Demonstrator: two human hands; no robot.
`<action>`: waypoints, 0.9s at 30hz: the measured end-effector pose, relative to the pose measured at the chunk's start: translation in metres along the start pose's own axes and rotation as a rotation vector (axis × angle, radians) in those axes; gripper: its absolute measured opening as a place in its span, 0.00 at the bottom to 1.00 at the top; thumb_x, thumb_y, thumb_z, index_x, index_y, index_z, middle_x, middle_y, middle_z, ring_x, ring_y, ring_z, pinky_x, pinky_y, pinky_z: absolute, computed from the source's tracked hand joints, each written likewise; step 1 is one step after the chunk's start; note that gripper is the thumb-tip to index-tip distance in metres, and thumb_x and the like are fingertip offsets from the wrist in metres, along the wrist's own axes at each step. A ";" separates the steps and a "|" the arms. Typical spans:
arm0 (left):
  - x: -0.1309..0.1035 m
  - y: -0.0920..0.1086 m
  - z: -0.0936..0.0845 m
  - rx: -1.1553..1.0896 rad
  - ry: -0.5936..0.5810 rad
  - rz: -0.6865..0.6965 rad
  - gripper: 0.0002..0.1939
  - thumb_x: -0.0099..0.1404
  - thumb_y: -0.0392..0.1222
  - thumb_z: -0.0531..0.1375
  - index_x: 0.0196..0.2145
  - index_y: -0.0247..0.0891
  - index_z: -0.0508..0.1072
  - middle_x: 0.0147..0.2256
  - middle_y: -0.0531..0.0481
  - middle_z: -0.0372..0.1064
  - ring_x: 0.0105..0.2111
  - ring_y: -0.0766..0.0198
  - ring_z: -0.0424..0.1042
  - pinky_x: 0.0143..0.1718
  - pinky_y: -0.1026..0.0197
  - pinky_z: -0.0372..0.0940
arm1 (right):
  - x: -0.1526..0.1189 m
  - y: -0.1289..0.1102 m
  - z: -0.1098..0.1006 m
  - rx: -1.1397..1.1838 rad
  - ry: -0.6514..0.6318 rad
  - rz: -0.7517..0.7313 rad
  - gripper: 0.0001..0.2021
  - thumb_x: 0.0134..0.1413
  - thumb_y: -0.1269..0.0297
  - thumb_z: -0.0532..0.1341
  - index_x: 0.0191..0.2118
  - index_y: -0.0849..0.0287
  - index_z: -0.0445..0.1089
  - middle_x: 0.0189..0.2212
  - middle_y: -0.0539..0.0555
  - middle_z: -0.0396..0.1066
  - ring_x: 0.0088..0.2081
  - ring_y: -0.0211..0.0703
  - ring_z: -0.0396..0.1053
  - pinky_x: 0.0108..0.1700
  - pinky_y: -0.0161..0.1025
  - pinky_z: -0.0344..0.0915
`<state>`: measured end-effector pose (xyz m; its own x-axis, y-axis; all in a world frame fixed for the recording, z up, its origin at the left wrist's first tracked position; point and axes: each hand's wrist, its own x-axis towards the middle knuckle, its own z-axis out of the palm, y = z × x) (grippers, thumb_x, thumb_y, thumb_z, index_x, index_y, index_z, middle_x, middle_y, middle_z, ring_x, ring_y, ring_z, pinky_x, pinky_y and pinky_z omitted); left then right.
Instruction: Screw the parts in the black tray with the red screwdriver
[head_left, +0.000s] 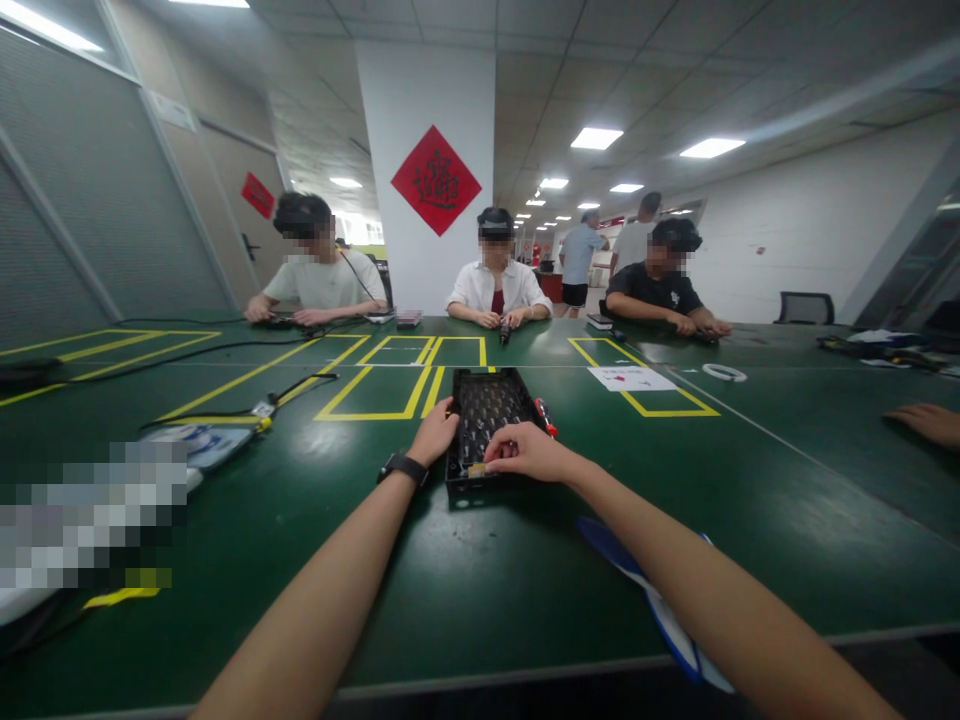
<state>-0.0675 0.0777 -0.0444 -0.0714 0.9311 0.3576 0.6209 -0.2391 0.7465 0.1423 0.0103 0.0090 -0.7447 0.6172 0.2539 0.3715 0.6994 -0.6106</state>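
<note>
A black rectangular tray (pixel 459 395) with raised walls lies on the green table in front of me. Rows of small openings and shiny bits fill its floor, too small to name. My left hand (pixel 435 432), a dark watch on its wrist, grips the tray's left wall, the fingers partly hidden. Over the tray's near right part, my right hand (pixel 529 452) is closed in a pinch. At its fingertips is a small yellowish piece (pixel 477 469); whether it is held or part of the tray I cannot tell. A red and black object (pixel 546 418) touches or nearly touches the tray's right side.
Blue and white insoles (pixel 660 610) lie under my right forearm. Yellow tape outlines mark the green table (pixel 300 560). Paper (pixel 631 379) and a white ring (pixel 724 372) are farther right. A partly blurred pack and cables are left. Three people sit opposite; another person's hand (pixel 926 424) rests right.
</note>
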 end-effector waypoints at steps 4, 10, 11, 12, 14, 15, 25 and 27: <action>0.000 0.000 0.000 -0.009 0.004 0.003 0.27 0.55 0.34 0.49 0.53 0.30 0.61 0.55 0.41 0.58 0.55 0.59 0.57 0.58 0.56 0.48 | 0.000 0.003 0.002 -0.040 -0.013 -0.003 0.14 0.46 0.56 0.62 0.33 0.63 0.74 0.27 0.53 0.72 0.27 0.34 0.64 0.30 0.31 0.59; 0.000 -0.001 0.000 0.003 -0.001 0.011 0.28 0.55 0.34 0.49 0.54 0.28 0.60 0.55 0.40 0.58 0.56 0.58 0.56 0.58 0.57 0.49 | 0.000 0.003 0.001 -0.066 -0.014 -0.014 0.14 0.46 0.57 0.61 0.33 0.63 0.74 0.27 0.53 0.72 0.28 0.34 0.65 0.30 0.30 0.59; 0.000 -0.001 0.000 0.005 -0.002 0.012 0.28 0.54 0.34 0.49 0.54 0.28 0.60 0.55 0.40 0.58 0.56 0.58 0.57 0.58 0.57 0.49 | 0.000 0.003 0.000 -0.064 -0.013 -0.014 0.14 0.46 0.57 0.61 0.34 0.63 0.74 0.27 0.53 0.72 0.28 0.35 0.65 0.30 0.30 0.59; 0.000 -0.001 0.000 0.005 -0.001 0.011 0.28 0.54 0.34 0.49 0.54 0.28 0.61 0.55 0.40 0.58 0.55 0.59 0.57 0.58 0.57 0.49 | 0.000 0.003 0.000 -0.060 -0.016 -0.012 0.14 0.46 0.57 0.61 0.34 0.63 0.74 0.27 0.53 0.72 0.28 0.35 0.65 0.30 0.31 0.60; 0.000 -0.001 0.000 0.001 0.003 0.011 0.28 0.54 0.34 0.49 0.54 0.29 0.61 0.55 0.41 0.59 0.55 0.59 0.57 0.58 0.57 0.49 | 0.000 0.004 0.001 -0.061 -0.030 -0.001 0.14 0.46 0.57 0.61 0.34 0.63 0.74 0.27 0.53 0.71 0.28 0.35 0.65 0.30 0.31 0.60; 0.000 -0.001 0.000 -0.001 0.004 0.011 0.27 0.54 0.34 0.49 0.54 0.30 0.61 0.55 0.42 0.59 0.55 0.59 0.57 0.58 0.57 0.49 | 0.000 0.005 0.002 -0.068 -0.033 0.003 0.13 0.47 0.58 0.61 0.34 0.63 0.74 0.27 0.53 0.71 0.28 0.35 0.65 0.30 0.31 0.59; 0.001 -0.001 0.000 -0.008 0.000 -0.018 0.27 0.55 0.35 0.49 0.54 0.29 0.61 0.55 0.40 0.59 0.54 0.57 0.59 0.56 0.57 0.53 | 0.010 -0.035 -0.057 0.187 0.657 -0.028 0.17 0.53 0.54 0.54 0.37 0.64 0.71 0.25 0.53 0.66 0.27 0.34 0.62 0.30 0.34 0.59; 0.001 -0.002 0.000 -0.004 0.000 -0.019 0.27 0.55 0.35 0.49 0.53 0.30 0.61 0.54 0.41 0.59 0.54 0.58 0.59 0.55 0.57 0.54 | 0.007 -0.054 -0.097 0.234 0.871 -0.098 0.18 0.58 0.55 0.48 0.44 0.60 0.68 0.31 0.53 0.67 0.30 0.35 0.64 0.33 0.35 0.62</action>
<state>-0.0686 0.0796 -0.0457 -0.0830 0.9354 0.3437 0.6164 -0.2228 0.7552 0.1710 0.0117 0.1160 -0.0487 0.6791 0.7324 0.1356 0.7310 -0.6688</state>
